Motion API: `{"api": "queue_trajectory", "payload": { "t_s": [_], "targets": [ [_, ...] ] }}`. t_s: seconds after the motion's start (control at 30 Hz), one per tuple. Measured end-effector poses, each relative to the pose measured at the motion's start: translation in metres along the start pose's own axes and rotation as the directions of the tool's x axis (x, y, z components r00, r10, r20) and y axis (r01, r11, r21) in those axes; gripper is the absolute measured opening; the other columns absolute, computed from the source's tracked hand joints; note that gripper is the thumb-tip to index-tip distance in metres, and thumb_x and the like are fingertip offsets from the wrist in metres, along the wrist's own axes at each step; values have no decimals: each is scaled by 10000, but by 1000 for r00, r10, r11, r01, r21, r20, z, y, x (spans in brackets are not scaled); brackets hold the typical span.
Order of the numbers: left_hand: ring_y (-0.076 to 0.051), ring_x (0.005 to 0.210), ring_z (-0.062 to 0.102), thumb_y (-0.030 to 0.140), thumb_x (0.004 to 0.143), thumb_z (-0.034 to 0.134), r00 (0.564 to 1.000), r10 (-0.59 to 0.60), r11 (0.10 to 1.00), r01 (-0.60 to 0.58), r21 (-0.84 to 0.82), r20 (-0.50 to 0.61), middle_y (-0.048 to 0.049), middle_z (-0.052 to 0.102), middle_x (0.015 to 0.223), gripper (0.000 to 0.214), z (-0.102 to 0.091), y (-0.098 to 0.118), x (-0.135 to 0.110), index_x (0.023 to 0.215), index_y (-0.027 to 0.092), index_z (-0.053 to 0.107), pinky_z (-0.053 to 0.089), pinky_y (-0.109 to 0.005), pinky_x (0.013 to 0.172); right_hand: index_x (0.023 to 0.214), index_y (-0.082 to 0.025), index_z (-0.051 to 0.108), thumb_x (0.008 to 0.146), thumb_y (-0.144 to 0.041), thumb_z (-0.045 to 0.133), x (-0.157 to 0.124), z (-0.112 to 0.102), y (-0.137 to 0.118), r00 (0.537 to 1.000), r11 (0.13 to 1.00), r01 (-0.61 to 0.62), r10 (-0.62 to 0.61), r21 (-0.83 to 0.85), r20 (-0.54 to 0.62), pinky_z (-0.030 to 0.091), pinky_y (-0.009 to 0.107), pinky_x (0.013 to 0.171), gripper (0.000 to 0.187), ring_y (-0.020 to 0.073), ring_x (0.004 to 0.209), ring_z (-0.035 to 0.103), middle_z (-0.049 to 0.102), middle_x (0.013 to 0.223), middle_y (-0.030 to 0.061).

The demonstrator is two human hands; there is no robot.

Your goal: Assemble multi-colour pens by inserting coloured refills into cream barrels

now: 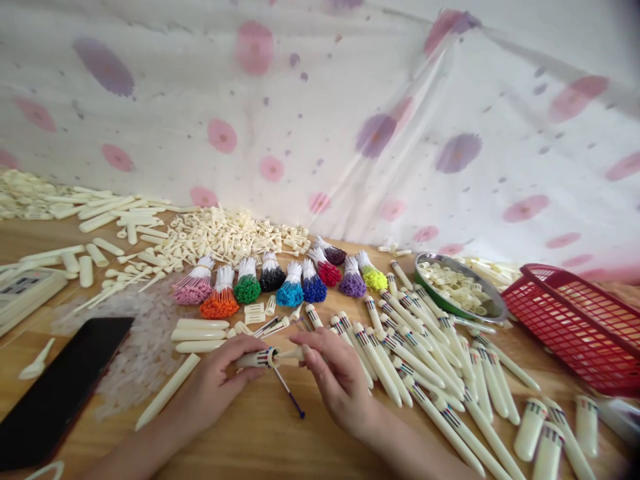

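My left hand [220,377] is closed round a cream pen barrel [256,359] with coloured bands at its end, held level over the wooden table [260,433]. My right hand [335,373] pinches a second cream piece [289,355] against the barrel's open end. A thin refill with a purple tip [290,395] hangs down between the two hands. Just beyond them stand bundles of coloured refills [280,283]: pink, orange, green, black, blue, red, purple, yellow-green.
Many assembled cream pens [435,367] lie to the right. A metal bowl of small parts [457,288] and a red basket [575,320] sit at the far right. A dark phone [60,387] lies at left, cream pen parts [215,233] are heaped behind, and a spotted cloth [320,113] hangs at the back.
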State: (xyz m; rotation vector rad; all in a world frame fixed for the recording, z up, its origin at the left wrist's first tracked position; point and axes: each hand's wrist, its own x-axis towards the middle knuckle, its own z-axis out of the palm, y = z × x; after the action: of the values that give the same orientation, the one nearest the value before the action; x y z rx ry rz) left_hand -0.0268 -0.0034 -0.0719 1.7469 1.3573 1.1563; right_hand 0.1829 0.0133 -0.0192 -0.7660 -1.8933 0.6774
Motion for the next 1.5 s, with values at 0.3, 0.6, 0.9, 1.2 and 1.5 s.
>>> {"api": "queue_trajectory", "payload": {
  "t_s": [0.3, 0.6, 0.9, 1.2, 1.5],
  "targets": [
    [-209, 897, 677, 211, 733, 649, 1000, 9, 999, -8, -45, 18, -29, 729, 947, 204, 3, 2, 0, 926, 259, 698, 563, -296, 777, 1070, -191, 571, 917, -224, 441, -2, 13, 6, 998, 999, -31, 28, 32, 64, 465, 244, 626, 203, 136, 710, 574, 637, 852, 50],
    [-202, 919, 675, 253, 782, 624, 997, 76, 994, -78, 79, 33, -32, 722, 995, 224, 3, 4, -2, 997, 264, 682, 567, -270, 768, 690, -198, 403, 902, -233, 398, 3, 13, 14, 993, 958, 18, 18, -286, 121, 311, 222, 507, 215, 108, 545, 414, 466, 631, -9],
    [-208, 900, 694, 262, 816, 580, 979, 192, 958, -202, 204, 66, -58, 741, 991, 237, 1, 11, 0, 1028, 238, 682, 569, -263, 753, 667, -196, 453, 948, -256, 294, 8, 11, 27, 971, 883, 106, 7, -456, 239, 306, 251, 539, 329, 133, 582, 447, 508, 639, 16],
    [-198, 872, 702, 249, 845, 537, 969, 188, 959, -216, 181, 159, -32, 750, 950, 224, 2, 16, 0, 1002, 257, 697, 574, -243, 725, 638, -204, 383, 969, -302, 203, 2, 20, 32, 970, 922, 152, -70, -357, 232, 303, 245, 519, 390, 132, 549, 415, 477, 600, 13],
    [-207, 817, 706, 197, 877, 495, 858, 511, 706, -456, 541, 55, -91, 739, 943, 253, 7, 9, 1, 1049, 164, 677, 558, -267, 734, 582, -206, 336, 943, -478, 179, -3, 41, 37, 929, 927, -340, 357, -160, 98, 284, 246, 476, 478, 109, 492, 341, 396, 527, -18]
  ]
}}
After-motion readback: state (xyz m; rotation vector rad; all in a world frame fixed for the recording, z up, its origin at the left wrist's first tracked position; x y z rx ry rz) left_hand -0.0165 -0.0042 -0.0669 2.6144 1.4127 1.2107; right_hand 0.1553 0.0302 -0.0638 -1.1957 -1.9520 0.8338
